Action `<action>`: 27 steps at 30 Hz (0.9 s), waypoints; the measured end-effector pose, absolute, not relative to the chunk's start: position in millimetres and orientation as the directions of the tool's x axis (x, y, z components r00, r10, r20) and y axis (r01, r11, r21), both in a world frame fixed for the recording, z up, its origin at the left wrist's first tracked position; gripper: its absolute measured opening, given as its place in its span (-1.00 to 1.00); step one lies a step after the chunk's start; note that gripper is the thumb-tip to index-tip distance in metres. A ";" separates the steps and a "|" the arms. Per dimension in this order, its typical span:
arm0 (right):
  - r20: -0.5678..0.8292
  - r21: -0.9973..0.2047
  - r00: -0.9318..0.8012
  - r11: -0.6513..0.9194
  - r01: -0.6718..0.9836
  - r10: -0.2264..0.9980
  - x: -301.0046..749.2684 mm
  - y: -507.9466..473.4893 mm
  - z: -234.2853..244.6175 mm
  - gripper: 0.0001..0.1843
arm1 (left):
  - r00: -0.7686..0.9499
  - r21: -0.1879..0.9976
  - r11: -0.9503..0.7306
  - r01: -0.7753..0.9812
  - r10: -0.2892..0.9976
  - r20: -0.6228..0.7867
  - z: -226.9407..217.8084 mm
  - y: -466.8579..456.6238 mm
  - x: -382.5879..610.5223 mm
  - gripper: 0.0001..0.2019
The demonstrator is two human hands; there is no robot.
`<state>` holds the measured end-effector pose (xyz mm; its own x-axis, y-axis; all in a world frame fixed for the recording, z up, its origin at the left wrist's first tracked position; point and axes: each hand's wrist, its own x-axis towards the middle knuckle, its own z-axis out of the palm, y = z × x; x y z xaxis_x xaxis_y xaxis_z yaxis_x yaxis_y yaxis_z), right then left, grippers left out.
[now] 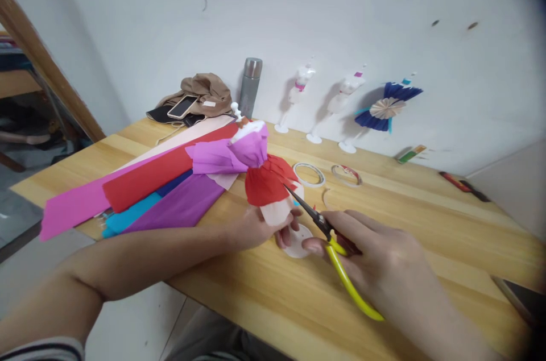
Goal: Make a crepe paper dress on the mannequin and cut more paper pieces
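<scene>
My left hand (258, 228) grips the lower part of a small mannequin doll (260, 170) dressed in pink, red and pale peach crepe paper, standing on a white round base (298, 243) on the wooden table (277, 293). My right hand (375, 258) holds yellow-handled scissors (330, 236). Their black blades are slightly apart and point up-left at the red skirt's edge. Both hands sit near the table's front edge.
Sheets of pink, red, blue and purple crepe paper (145, 190) lie to the left. Two tape rolls (310, 174) lie behind the doll. Three more mannequins (341, 105) stand against the wall, one with a blue skirt. A grey flask (250, 85), phone (182, 106) and brown cloth sit at the back.
</scene>
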<state>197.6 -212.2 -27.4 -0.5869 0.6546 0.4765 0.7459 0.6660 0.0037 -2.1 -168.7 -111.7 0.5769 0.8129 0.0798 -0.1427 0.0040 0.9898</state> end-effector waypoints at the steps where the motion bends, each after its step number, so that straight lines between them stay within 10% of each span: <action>1: 0.473 -0.033 -0.589 0.681 0.732 0.656 196.8 -212.1 -24.5 -0.83 | 0.533 0.988 0.028 -0.151 0.844 0.057 -104.1 -170.6 -4.4 -0.73; 15: -0.276 -0.234 -0.694 0.653 0.720 0.665 201.3 -227.4 -30.6 -0.69 | 0.490 0.951 0.176 -0.253 0.871 -0.031 -86.3 -157.5 -25.8 -0.62; 27: -0.148 -0.105 -0.731 0.724 0.681 0.666 184.8 -201.0 -63.5 -0.80 | 0.615 0.976 0.179 -0.124 0.786 -0.066 -86.0 -162.3 -26.0 -0.54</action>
